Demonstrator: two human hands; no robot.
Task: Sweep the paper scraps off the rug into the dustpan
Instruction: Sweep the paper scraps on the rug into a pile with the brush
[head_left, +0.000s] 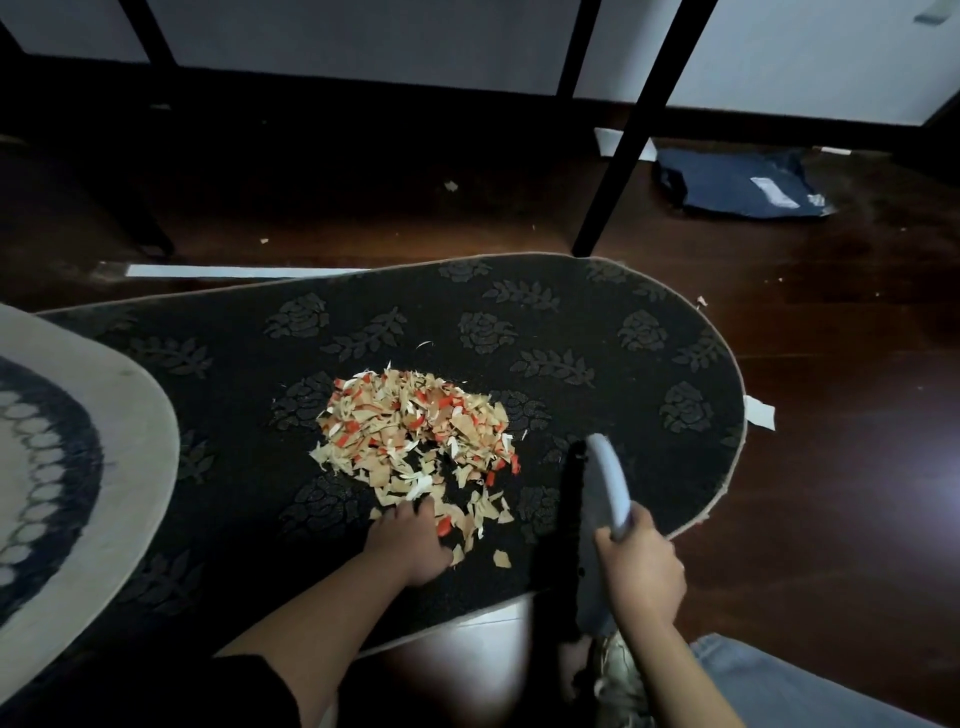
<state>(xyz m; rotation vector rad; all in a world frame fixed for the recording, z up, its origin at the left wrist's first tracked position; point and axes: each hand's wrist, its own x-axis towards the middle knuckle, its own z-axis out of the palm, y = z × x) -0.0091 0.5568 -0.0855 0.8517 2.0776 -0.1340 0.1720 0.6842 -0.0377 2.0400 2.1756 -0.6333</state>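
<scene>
**Scraps heaped on dark rug; brush in right hand, left hand at pile edge**

The paper scraps (415, 441), tan, white and red, lie in one loose heap near the middle of the dark floral rug (571, 322). A few strays sit apart on the wooden floor (831, 467) beyond the rug's rounded end.

The left hand (410, 545) rests palm-down on the rug at the near edge of the heap, fingers curled among the closest scraps; whether it pinches any cannot be told.

The right hand (641, 566) is wrapped around the grey handle of a hand brush (597, 519), whose dark bristles stand on the rug just right of the heap.

A pale patterned rug (78, 441) overlaps the dark one at left. A dark blue bag (737, 182) lies on the floor by a black table leg (628, 135).
</scene>
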